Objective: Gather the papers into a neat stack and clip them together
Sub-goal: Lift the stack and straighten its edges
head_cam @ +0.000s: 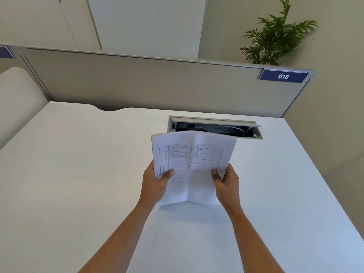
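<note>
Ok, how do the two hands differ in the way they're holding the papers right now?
The left hand grips the papers at their left edge, and the right hand grips the right edge. The left thumb lies over the printed table's lower left corner; the right thumb sits just below its lower right corner. The right hand is slightly lower in the picture than the left. Both pinch the sheets at about mid-height, thumbs in front, above the desk.
</note>
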Available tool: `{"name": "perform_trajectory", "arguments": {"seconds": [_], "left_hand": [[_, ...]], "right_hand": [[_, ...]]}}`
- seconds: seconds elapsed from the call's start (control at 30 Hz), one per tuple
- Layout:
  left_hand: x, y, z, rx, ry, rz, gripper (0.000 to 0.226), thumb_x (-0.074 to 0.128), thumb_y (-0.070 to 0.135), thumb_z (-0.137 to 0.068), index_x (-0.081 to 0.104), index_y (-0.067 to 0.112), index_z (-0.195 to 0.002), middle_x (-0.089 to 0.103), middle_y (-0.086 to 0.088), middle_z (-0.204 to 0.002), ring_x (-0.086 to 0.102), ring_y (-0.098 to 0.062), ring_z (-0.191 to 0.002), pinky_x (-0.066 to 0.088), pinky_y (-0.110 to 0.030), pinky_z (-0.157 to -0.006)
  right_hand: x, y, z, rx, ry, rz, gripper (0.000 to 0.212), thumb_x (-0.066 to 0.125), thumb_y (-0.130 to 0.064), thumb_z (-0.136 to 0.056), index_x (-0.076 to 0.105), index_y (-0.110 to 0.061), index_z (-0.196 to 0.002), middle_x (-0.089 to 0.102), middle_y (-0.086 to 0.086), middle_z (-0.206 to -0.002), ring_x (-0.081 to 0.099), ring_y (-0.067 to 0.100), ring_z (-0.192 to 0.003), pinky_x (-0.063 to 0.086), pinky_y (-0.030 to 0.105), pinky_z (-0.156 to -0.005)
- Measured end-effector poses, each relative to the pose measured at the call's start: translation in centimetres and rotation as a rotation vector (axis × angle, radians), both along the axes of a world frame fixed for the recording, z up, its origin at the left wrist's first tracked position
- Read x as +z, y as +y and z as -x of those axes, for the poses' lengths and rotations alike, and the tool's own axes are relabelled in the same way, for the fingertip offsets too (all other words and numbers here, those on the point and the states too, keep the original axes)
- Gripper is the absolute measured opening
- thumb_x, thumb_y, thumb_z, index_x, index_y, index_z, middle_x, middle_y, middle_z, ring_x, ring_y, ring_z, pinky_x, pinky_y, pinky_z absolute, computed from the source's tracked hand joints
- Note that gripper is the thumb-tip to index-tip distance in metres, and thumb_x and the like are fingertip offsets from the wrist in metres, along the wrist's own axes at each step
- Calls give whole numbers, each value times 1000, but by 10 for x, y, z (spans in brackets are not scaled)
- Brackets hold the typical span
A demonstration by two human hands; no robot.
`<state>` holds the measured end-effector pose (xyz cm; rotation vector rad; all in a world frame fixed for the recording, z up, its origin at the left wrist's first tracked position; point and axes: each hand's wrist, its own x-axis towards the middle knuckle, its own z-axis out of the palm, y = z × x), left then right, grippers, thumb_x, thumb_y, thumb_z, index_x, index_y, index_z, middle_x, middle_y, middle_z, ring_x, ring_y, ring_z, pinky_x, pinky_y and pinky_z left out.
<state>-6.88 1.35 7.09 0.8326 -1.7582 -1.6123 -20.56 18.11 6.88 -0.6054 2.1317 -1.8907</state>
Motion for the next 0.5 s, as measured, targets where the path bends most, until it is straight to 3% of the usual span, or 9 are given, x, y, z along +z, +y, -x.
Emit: {"name": "perform_trajectory", "arguments": {"seconds": [0.1, 0.33, 0.4, 0.5], "left_hand": [[5, -8, 5, -43, -10, -11, 39, 75, 5, -83, 59, 21, -115, 69, 10, -106, 67, -1, -94, 54, -14, -72], [1, -19, 19, -53, -104, -136, 38, 78, 9, -81, 55, 24, -108, 71, 1, -107, 71, -18, -93, 60, -29, -74], [-6, -21, 22, -55, -146, -158, 43, 79, 10, -81, 53, 20, -114, 72, -4, -110, 71, -22, -93, 60, -35, -79], [-19, -23, 25, -49, -210, -188, 49, 80, 10, -80, 51, 20, -117, 72, -6, -110, 71, -25, -94, 58, -45, -85]], "right_hand": [[3, 0, 6, 0, 52, -44, 28, 60, -7, -92, 59, -31, -105, 70, -11, -103, 66, 0, -91, 52, 12, -72], [-6, -3, 21, -35, -62, -122, 31, 64, -11, -91, 55, -23, -118, 72, -1, -108, 70, 13, -94, 59, 30, -80], [-12, -5, 23, -36, -85, -163, 35, 63, -11, -91, 53, -23, -122, 71, -3, -108, 69, 11, -95, 58, 28, -80], [-24, -7, 24, -37, -117, -216, 39, 63, -11, -92, 51, -23, -127, 69, -12, -100, 66, -1, -88, 53, 10, -70]]}}
